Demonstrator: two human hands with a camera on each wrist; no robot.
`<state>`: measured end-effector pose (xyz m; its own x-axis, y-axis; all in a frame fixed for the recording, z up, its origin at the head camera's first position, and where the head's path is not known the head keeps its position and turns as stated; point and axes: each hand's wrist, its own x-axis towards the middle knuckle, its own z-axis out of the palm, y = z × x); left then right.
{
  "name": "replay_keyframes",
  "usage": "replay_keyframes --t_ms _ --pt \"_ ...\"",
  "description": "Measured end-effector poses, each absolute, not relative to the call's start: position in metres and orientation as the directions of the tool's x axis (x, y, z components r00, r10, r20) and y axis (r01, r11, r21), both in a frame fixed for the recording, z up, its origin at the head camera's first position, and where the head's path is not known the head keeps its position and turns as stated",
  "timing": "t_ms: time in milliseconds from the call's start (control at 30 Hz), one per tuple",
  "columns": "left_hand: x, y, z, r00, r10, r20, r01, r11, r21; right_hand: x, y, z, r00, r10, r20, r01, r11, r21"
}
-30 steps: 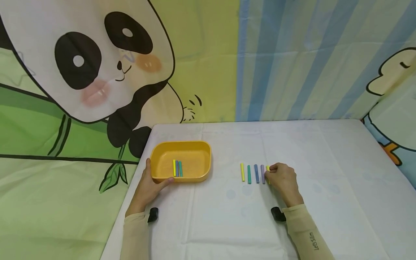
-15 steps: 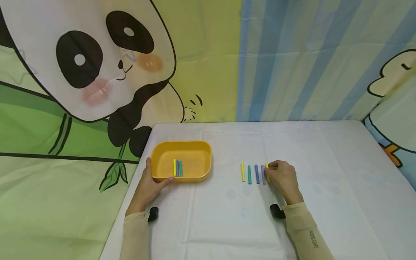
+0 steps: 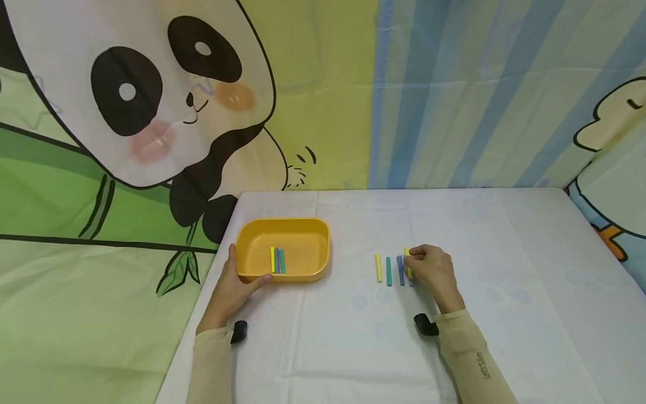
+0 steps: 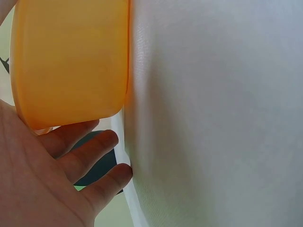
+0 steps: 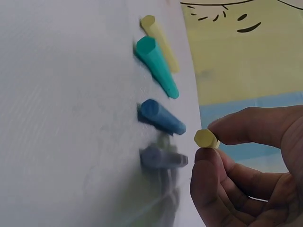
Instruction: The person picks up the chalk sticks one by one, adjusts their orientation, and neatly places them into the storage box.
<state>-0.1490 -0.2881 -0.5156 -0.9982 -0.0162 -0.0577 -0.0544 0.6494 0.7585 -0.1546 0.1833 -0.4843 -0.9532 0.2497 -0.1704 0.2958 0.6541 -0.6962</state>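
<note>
My right hand (image 3: 421,262) (image 5: 213,142) pinches a yellow stick (image 3: 407,261) (image 5: 205,138) between thumb and fingers, lifted just above the white table. Beside it on the cloth lie a yellow stick (image 3: 378,267) (image 5: 158,39), a teal stick (image 3: 388,271) (image 5: 157,64), a blue stick (image 3: 400,270) (image 5: 161,116) and a lavender stick (image 5: 161,158), mostly hidden by the hand in the head view. My left hand (image 3: 237,280) (image 4: 57,175) grips the near left corner of the orange tray (image 3: 313,247) (image 4: 71,61), thumb along its side. Three sticks, yellow, purple and teal (image 3: 277,260), lie inside the tray.
The white-clothed table (image 3: 504,280) runs to a left edge (image 3: 202,314) beside the tray. A cartoon panda and striped backdrop (image 3: 353,101) hangs behind it. Black wrist cameras (image 3: 425,324) sit at both sleeves.
My right hand has lifted the yellow stick off the cloth and carried it slightly left, over the lavender stick. The left hand and tray have stayed put.
</note>
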Motion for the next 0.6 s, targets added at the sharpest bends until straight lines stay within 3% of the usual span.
replay_keyframes --t_ms 600 --pt "-0.149 -0.289 -0.515 -0.998 -0.012 -0.056 -0.051 0.646 0.762 -0.174 0.141 -0.466 -0.969 0.119 -0.217 0.247 0.541 -0.804"
